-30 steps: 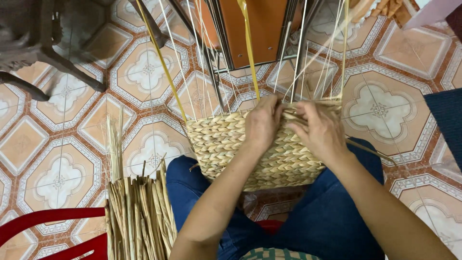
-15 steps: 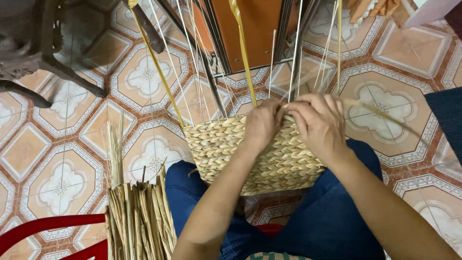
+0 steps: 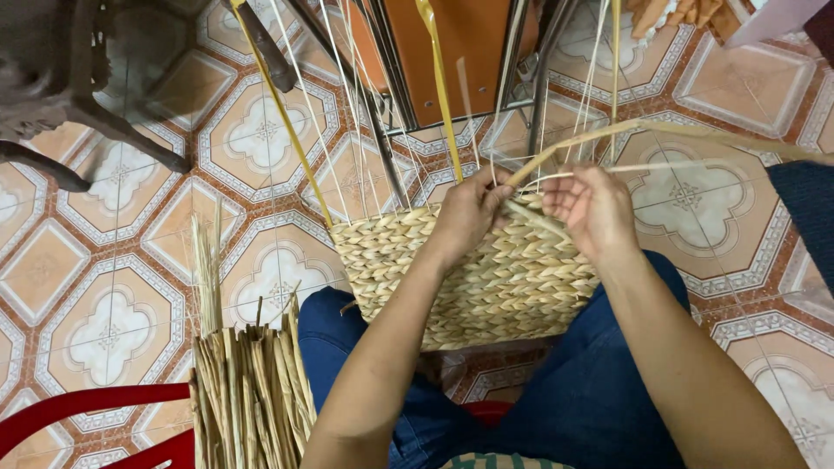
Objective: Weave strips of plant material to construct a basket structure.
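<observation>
A half-woven straw basket (image 3: 473, 278) rests on my lap against my blue trousers, thin upright stakes (image 3: 347, 104) rising from its rim. My left hand (image 3: 469, 213) pinches a flat straw strand (image 3: 573, 143) at the top edge of the weave. That strand runs up and out to the right. My right hand (image 3: 595, 208) hovers just right of it, fingers curled loosely around strands at the rim; what it grips is unclear.
A bundle of dried straw strips (image 3: 248, 391) stands at my left knee beside a red plastic chair (image 3: 95, 417). A metal-framed orange chair (image 3: 452, 61) stands ahead, dark furniture legs (image 3: 95, 113) at the upper left. Patterned floor tiles lie all around.
Both hands have drawn slightly apart at the rim. A long strand has been pulled out and now stretches up to the right.
</observation>
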